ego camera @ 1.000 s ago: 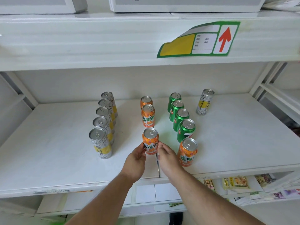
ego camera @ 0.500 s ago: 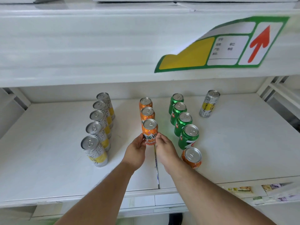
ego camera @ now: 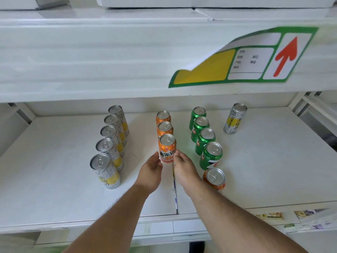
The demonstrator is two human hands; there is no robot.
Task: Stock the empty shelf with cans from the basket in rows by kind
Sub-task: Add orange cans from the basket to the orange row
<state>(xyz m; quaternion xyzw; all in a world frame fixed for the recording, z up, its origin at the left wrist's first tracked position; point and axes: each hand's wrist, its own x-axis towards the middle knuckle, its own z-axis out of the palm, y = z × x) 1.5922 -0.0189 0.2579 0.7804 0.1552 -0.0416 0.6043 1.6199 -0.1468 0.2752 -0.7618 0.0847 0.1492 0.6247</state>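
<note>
The white shelf (ego camera: 54,179) has wide bare room on its far left and across its right half, and a strip of open surface runs along the near edge in front of the rows. A seam (ego camera: 174,189) splits the shelf board from the near edge toward the middle, passing between the two hands. The shelf above hangs low over the far cans, with a green-bordered label (ego camera: 244,59) bearing a red arrow peeling from its front face.

Five silver-and-yellow cans (ego camera: 111,143) stand in a row on the left, running near to far. Three orange cans (ego camera: 165,128) form the middle row, and four green cans (ego camera: 205,136) stand in a row to the right. A lone silver-and-yellow can (ego camera: 235,118) stands apart at the far right, and a stray orange can (ego camera: 215,178) stands at the near end of the green row, just right of the right forearm.

The left hand (ego camera: 150,170) and right hand (ego camera: 183,168) flank the nearest orange can (ego camera: 167,148) of the middle row, which stands upright on the shelf. Both hands are loosely open, fingers curved; the right fingertips touch the can's lower side, while the left fingertips sit just beside it. Neither grip is clenched around the can.
</note>
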